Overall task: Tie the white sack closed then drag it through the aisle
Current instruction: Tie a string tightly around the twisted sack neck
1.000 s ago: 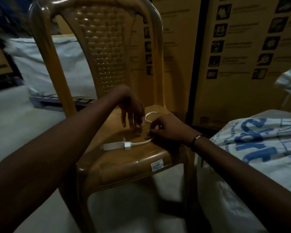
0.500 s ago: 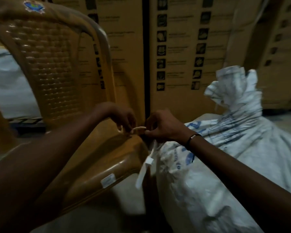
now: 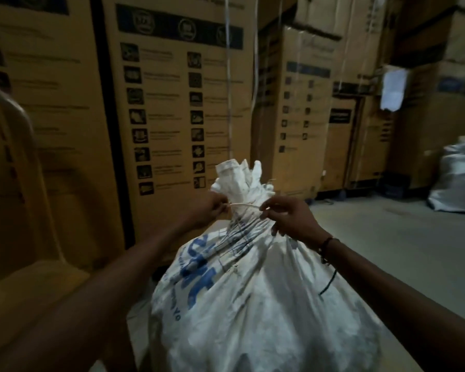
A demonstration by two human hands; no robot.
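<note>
Up close, the white sack (image 3: 253,304) stands on the floor (image 3: 387,237) right in front of the person, filling the lower middle of the head view, its blue lettering running down the left flank. Its gathered neck (image 3: 242,183) rises in a crumpled tuft above the 2 hands. A thin white tie (image 3: 243,205) stretches straight across the front of that neck. The left hand (image 3: 212,208) pinches one end of it at the neck's left side, its grip closed tight on the strip. The right hand (image 3: 287,218) pinches the other end between thumb and forefinger, the remaining fingers loosely curled against the sack; a dark band (image 3: 325,245) circles that wrist. Tall cardboard boxes (image 3: 172,103) printed with icon columns stand stacked just behind. A tan plastic chair (image 3: 19,197) sits at the left edge, and a second white sack (image 3: 457,181) rests well apart at far right.
</note>
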